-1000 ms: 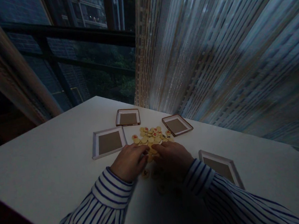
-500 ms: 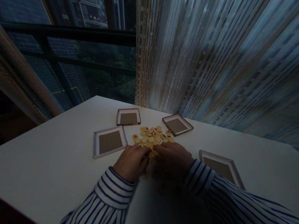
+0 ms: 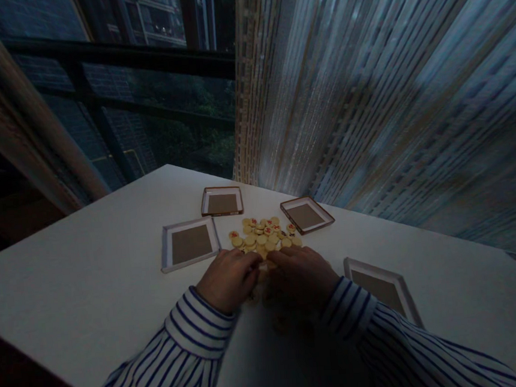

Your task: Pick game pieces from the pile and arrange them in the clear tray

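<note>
Several round, pale yellow pieces [image 3: 262,239], some with red or dark marks, lie heaped on the white table. My left hand [image 3: 229,278] is at the near left side of the heap, its fingers curled down at the pieces. Close beside it on the right, my right hand [image 3: 303,274] bends its fingers over the near edge of the heap. The fingertips of both hands nearly meet. What lies under them is dark and hidden. A few more pieces sit in the shadow between and below my hands.
Four shallow trays with brown bottoms surround the heap: a pale one [image 3: 168,249] at left, a brown-rimmed one [image 3: 222,213] behind, another [image 3: 294,221] behind right, and a pale one [image 3: 407,301] at right. The white table [image 3: 87,262] borders a window and a string curtain [image 3: 343,89].
My right hand has shifted very slightly to the right, and its fingers have moved a little over the pieces. The heap and the trays look nearly the same.
</note>
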`<state>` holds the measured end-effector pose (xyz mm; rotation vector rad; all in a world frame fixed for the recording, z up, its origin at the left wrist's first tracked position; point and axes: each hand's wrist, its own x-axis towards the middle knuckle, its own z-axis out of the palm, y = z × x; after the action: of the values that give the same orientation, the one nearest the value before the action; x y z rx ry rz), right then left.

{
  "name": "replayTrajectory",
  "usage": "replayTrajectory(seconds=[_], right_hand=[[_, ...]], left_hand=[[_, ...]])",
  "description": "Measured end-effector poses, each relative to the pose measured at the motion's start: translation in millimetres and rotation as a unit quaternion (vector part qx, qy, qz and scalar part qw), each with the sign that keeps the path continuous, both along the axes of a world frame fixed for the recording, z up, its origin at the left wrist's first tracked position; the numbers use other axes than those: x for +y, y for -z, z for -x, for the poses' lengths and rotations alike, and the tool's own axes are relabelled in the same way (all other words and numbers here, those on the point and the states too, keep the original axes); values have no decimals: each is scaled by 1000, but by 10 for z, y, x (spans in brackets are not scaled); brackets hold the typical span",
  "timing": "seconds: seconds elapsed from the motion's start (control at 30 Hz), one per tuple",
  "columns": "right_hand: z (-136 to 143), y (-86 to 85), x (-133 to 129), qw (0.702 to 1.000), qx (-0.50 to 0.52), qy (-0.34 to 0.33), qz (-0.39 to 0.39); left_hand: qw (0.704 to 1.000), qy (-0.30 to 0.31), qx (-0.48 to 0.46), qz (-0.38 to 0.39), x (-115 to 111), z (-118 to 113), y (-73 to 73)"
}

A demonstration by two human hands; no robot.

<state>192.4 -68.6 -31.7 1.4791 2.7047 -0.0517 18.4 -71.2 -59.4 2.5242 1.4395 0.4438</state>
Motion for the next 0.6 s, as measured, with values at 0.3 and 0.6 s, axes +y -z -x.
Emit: replayTrajectory(seconds=[0.3, 0.6], right_hand=[[-17, 77, 8, 999, 40, -18, -14], [-82, 154, 81, 988, 155, 13, -12]], left_hand=[[1000, -7, -16, -20, 0, 17, 28], [999, -13, -29, -23, 21, 25, 40]])
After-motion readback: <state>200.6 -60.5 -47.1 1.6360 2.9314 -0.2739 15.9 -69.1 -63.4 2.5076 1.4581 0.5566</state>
